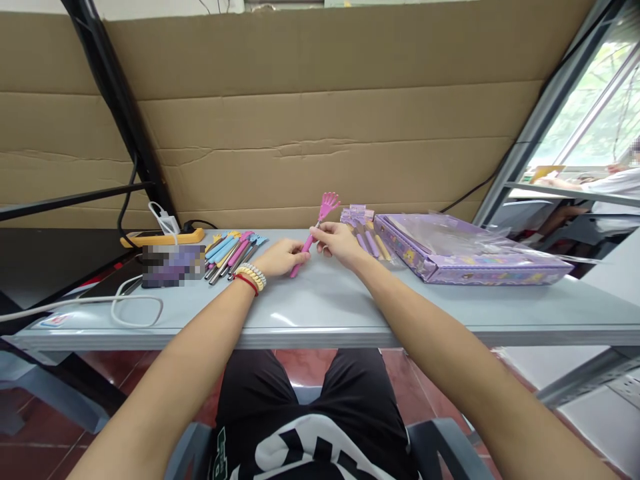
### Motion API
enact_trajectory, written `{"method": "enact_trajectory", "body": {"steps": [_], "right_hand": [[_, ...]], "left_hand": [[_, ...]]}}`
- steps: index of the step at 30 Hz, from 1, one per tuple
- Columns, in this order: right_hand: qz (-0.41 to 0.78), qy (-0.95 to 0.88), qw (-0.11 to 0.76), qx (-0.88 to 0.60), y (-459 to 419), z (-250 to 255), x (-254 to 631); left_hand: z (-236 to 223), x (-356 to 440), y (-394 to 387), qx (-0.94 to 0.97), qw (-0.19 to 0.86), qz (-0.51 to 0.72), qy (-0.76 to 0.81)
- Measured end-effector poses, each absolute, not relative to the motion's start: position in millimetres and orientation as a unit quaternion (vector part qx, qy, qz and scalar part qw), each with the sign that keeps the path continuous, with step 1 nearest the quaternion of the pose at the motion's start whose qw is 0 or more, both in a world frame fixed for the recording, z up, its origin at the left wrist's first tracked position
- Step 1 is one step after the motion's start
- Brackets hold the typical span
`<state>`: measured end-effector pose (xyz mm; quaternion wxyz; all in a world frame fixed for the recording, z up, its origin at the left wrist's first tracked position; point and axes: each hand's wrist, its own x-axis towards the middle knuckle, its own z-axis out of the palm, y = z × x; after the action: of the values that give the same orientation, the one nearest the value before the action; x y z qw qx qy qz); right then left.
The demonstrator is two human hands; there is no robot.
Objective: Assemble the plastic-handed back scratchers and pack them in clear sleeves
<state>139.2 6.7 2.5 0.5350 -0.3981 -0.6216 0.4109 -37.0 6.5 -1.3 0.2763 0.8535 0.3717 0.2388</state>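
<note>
A pink back scratcher (328, 206) with a hand-shaped head is held upright at a slant in front of me, its head pointing up and away. My left hand (283, 258) is closed around its lower pink handle. Higher up, near the metal neck below the head, my right hand (337, 241) pinches it between thumb and fingers. Left of my left hand lies a row of several back scratchers (233, 253) in yellow, blue, pink and black. Beyond my right hand are more, purple and yellow (371, 241), partly hidden by that hand.
A purple patterned box (490, 272) with clear plastic on top stands at the right. On the left are a phone-like item (173, 267), a yellow power strip (193, 237) and a white cable (135, 325). Cardboard (320, 120) backs the grey table (320, 313). Another person's arm shows far right.
</note>
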Motion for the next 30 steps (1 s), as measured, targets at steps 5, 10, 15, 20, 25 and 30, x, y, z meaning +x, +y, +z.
{"method": "enact_trajectory", "body": {"steps": [5, 10, 15, 20, 25, 30], "right_hand": [[0.446, -0.551, 0.609, -0.356, 9.7, 7.2, 144.3], [0.457, -0.467, 0.669, -0.354, 8.5, 20.8, 142.3], [0.410, -0.340, 0.773, -0.344, 11.0, 40.1, 181.4], [0.421, -0.300, 0.804, -0.293, 11.1, 42.8, 197.9], [0.588, -0.409, 0.662, -0.222, -3.5, 29.7, 157.2], [0.599, -0.463, 0.619, -0.208, -13.3, 19.1, 130.8]], "left_hand": [[-1.7, -33.2, 9.2, 0.829, 0.313, 0.273, 0.374], [4.1, -28.7, 10.4, 0.781, 0.414, 0.309, 0.351], [5.9, -36.2, 10.2, 0.793, 0.434, 0.276, 0.327], [4.9, -33.6, 8.9, 0.805, 0.411, 0.269, 0.331], [-4.8, -21.1, 7.9, 0.814, 0.339, 0.304, 0.361], [-11.2, -10.9, 2.8, 0.840, 0.302, 0.331, 0.307]]}}
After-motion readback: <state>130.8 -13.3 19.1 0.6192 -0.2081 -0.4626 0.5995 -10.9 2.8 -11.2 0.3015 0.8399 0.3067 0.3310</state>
